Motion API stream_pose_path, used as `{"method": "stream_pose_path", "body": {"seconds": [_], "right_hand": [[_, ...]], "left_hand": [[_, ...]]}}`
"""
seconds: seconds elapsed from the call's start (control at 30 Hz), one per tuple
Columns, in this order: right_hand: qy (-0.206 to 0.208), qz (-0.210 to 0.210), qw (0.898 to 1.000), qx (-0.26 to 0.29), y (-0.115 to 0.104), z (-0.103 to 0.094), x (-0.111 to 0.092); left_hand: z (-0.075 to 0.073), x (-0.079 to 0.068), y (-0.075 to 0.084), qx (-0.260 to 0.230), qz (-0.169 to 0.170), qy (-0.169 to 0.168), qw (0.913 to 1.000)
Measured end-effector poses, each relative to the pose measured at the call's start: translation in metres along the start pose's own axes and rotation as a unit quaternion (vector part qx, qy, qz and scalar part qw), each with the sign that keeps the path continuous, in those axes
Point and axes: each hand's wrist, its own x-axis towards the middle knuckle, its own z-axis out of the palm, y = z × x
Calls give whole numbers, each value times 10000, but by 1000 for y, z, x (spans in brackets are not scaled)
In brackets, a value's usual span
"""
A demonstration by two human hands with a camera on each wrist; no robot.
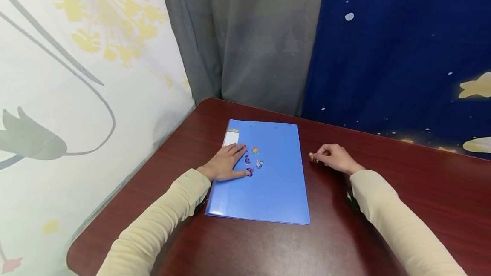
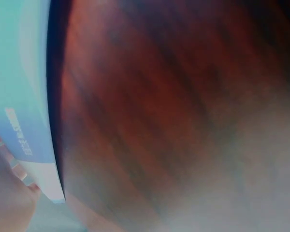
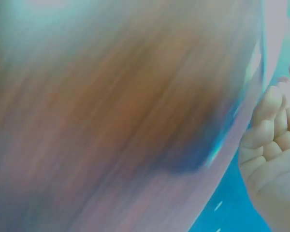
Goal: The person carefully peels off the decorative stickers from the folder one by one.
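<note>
A blue folder (image 1: 274,191) lies on the table, its label strip along the left side. My left hand (image 1: 225,164) rests flat on its left part, fingers spread and the thumb at a small purple sticker-like piece (image 1: 250,173). Around the fingertips are another purple piece (image 1: 247,160), an orange-yellow one (image 1: 255,150) and a whitish one (image 1: 259,164). To the right of the folder, my right hand (image 1: 336,158) pinches a small orange-yellow figure-like piece (image 1: 311,156) low over the table. The right wrist view shows curled fingers (image 3: 273,130) but not that piece.
The dark red-brown wooden table (image 1: 268,250) has a rounded far-left corner. Against its far edge hang a grey curtain (image 1: 264,54) and a dark blue one (image 1: 383,54) with stars. A white patterned curtain (image 1: 126,110) borders the left side.
</note>
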Motion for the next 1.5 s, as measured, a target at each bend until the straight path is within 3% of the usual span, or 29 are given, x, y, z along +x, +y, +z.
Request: {"method": "stream_pose_path", "body": {"seconds": [0.23,0.47,0.97,1.23,1.5], "right_hand": [[-196,-679,9969,331,-43,39,25],[-467,-811,9949,364,-71,70,39],[-379,16,9989,258,-84,85,46],[84,114,9998,-134,-89,87,49],[-47,377,9991,-171,-95,87,50]], "left_hand": [[0,3,3,63,-45,-16,10000],[0,7,9,31,-39,-45,10000],[1,4,14,57,-61,-65,9999],[-5,7,17,115,-32,-169,9998],[-4,7,16,53,-21,-162,9999]]}}
